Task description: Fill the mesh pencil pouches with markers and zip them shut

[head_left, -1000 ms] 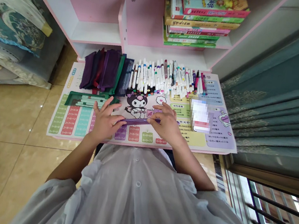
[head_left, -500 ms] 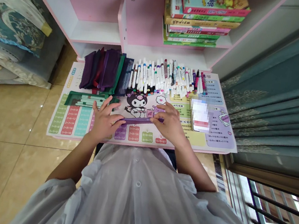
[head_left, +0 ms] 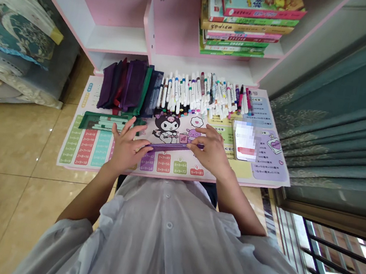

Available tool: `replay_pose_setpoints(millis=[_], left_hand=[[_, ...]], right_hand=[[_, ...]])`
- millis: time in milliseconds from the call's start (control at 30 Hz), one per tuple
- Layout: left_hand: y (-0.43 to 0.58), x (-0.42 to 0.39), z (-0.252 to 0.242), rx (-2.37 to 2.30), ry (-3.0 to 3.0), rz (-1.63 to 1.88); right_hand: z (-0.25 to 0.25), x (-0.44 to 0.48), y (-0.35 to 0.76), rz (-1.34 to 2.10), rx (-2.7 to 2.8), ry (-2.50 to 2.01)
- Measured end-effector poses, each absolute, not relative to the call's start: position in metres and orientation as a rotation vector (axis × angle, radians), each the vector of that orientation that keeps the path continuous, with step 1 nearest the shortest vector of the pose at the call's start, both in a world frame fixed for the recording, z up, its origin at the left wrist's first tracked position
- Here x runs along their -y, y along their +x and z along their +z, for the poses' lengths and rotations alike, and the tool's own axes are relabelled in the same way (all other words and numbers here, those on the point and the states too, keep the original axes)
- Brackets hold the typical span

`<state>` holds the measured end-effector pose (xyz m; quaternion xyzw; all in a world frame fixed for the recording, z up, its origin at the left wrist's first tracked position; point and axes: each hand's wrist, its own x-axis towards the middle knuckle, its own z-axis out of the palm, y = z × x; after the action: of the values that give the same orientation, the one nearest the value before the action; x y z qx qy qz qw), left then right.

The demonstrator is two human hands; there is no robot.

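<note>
Left hand (head_left: 129, 144) pinches the pouch (head_left: 167, 147) at nine o'clock, right hand (head_left: 211, 151) at three (to stretch it, probably); pens (head_left: 193, 93) lie handy between twelve and one.

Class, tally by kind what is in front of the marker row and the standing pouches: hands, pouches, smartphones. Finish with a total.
Hands: 2 (left hand, right hand)
Pouches: 2 (green pouch, purple pouch)
Smartphones: 1 (smartphone)
Total: 5
</note>
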<state>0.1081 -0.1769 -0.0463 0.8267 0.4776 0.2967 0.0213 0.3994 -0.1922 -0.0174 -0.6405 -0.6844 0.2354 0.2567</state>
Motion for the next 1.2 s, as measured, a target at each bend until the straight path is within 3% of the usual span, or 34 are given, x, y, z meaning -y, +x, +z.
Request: replay_pose_setpoints(millis=[1200], left_hand=[[0.105,0.173,-0.050,-1.530,2.553,0.907]], right_hand=[[-0.025,0.194,0.427,0.605,1.717,-1.745]])
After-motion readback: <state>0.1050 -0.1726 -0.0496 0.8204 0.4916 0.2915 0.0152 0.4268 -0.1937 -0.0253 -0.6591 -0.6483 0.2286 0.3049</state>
